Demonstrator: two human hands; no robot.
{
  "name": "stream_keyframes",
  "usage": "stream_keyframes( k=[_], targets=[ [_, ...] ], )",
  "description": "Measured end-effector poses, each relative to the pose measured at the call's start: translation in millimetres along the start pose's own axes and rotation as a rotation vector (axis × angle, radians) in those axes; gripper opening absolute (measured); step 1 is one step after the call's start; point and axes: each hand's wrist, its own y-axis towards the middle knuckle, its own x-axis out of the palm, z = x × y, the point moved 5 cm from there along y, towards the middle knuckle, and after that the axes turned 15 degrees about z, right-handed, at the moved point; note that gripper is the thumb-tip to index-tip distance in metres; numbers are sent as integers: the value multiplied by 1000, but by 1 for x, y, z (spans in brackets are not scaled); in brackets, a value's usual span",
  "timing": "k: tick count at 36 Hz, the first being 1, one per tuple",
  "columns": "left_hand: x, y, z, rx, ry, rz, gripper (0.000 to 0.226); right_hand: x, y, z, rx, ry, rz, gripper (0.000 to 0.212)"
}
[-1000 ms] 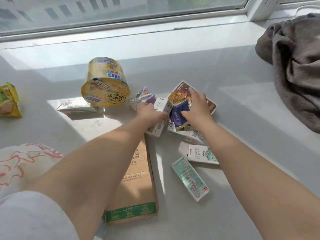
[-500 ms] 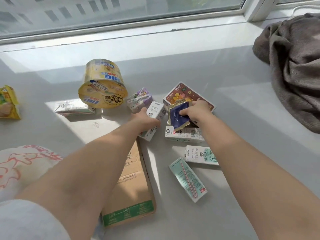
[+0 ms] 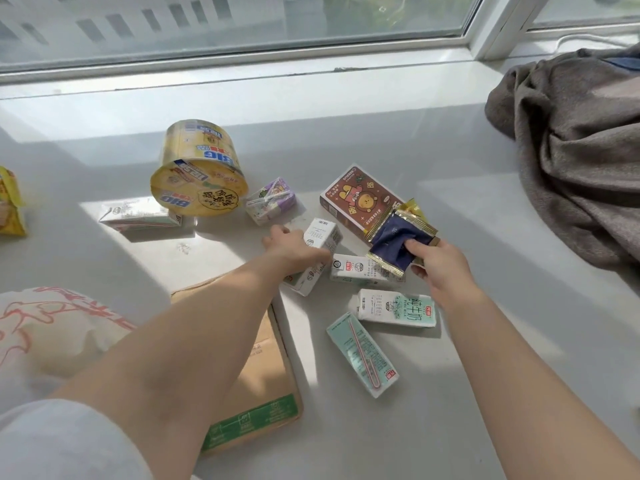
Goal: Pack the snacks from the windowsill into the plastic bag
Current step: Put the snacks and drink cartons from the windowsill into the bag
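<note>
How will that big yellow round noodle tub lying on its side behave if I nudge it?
The yellow noodle tub lies on its curved wall, so it would probably roll, curving because it tapers. It leans against the white carton under its rim, which may block rolling that way. Its glossy wrap looks slippery; grip it across the rim.

noodle tub (image 3: 199,171) left of bear box (image 3: 360,202) | cartons (image 3: 394,308) before box | cloth (image 3: 581,150) far right
</note>
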Motion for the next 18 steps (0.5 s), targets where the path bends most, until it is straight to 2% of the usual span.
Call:
stream_keyframes(
  k=[4, 6, 10, 13, 16, 18],
  targets=[
    [6, -8, -5, 62, -98, -70, 76, 4, -13, 6, -20, -16, -62, 12],
    [11, -12, -12, 58, -157, -90, 69, 13, -21, 4, -62, -36, -121, 12],
    [20, -17, -27, -82, -519, -174, 42, 38, -30, 3, -73, -91, -175, 9],
    [21, -18, -36, -247, -793, -222, 46, 59, -30, 8, -13, -93, -173, 9],
    [14, -23, -40, -340, -1026, -232, 18, 80, -32, 13, 134, 21, -167, 12],
    [10, -27, -45, -379, -1167, -249, 26, 92, -31, 14, 149, 0, -128, 15]
  ],
)
